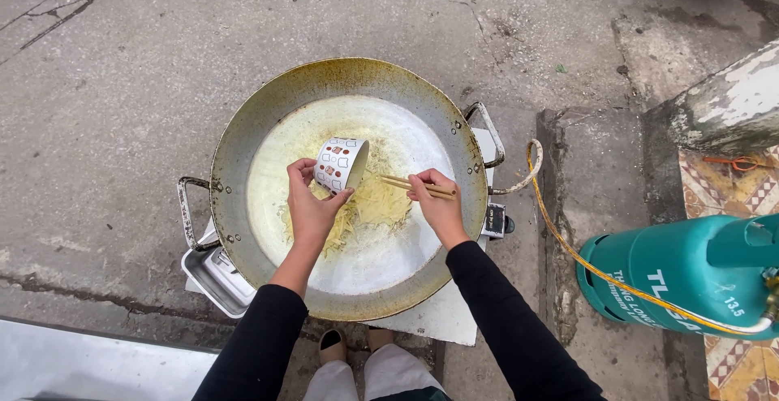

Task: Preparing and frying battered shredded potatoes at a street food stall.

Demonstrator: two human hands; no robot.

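Note:
A wide metal wok sits on a small gas stove, holding pale oil and a heap of yellow shredded food. My left hand grips a white patterned cup, tipped on its side over the food with its mouth facing right. My right hand holds a pair of wooden chopsticks, their tips pointing left toward the cup's mouth. Both hands hover above the middle of the wok.
A teal gas cylinder lies to the right, joined by a yellow hose to the stove. Cracked concrete ground surrounds the wok. A peeling wall corner and patterned tiles stand far right. My feet show below the wok.

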